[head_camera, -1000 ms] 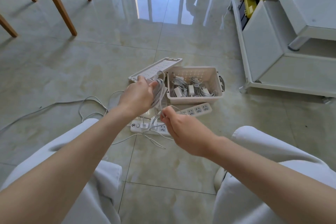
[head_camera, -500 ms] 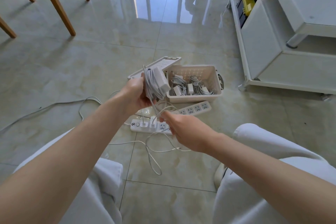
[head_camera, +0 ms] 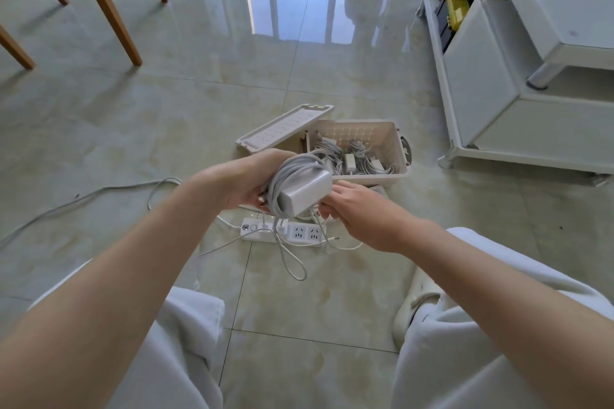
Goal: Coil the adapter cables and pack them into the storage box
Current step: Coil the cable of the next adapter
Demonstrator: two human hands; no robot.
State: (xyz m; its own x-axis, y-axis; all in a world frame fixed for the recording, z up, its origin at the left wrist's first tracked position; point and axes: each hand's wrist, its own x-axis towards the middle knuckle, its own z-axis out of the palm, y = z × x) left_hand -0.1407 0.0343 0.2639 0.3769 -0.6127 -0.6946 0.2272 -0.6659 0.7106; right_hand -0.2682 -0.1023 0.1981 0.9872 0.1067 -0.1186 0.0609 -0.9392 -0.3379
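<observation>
Several wound adapters (head_camera: pixel 349 161) already lie in the box (head_camera: pixel 368 180), and its lid (head_camera: pixel 285 126) is off, propped at its left side. Your left hand (head_camera: pixel 239 183) holds the adapter (head_camera: pixel 305 191) in the air just short of the box, fingers clamped round the brick and the cable (head_camera: pixel 282 183) turns on it. Your right hand (head_camera: pixel 362 216) pinches the cable at the brick's near end. A loose tail (head_camera: pixel 294 262) hangs over the power strip (head_camera: pixel 282 233), so I judge the winding unfinished. Another cord (head_camera: pixel 99 192) trails on the floor (head_camera: pixel 199 109). The box mouth is open; mind its front rim. The cabinet (head_camera: pixel 481 103) stands well clear at right.
</observation>
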